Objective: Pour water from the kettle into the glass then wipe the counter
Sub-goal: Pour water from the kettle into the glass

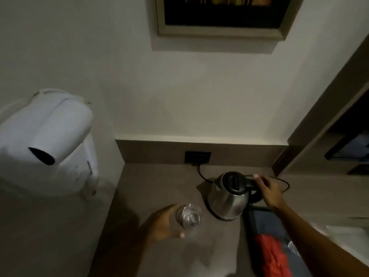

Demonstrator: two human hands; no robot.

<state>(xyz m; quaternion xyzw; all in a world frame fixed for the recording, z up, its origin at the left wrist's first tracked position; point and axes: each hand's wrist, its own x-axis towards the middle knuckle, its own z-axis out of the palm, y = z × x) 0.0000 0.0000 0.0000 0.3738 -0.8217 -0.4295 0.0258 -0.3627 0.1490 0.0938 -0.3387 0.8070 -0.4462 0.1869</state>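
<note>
A steel kettle with a black lid and handle stands on its base on the grey counter. My right hand is wrapped around the kettle's black handle. Left of the kettle stands a clear glass, and my left hand is cupped around its left side, gripping it on the counter. A red cloth lies on a dark tray at the lower right, partly hidden under my right forearm.
A black cord runs from the kettle to a dark wall socket at the back. A white hair dryer hangs on the left wall. A framed picture hangs above. Shelving stands at the right.
</note>
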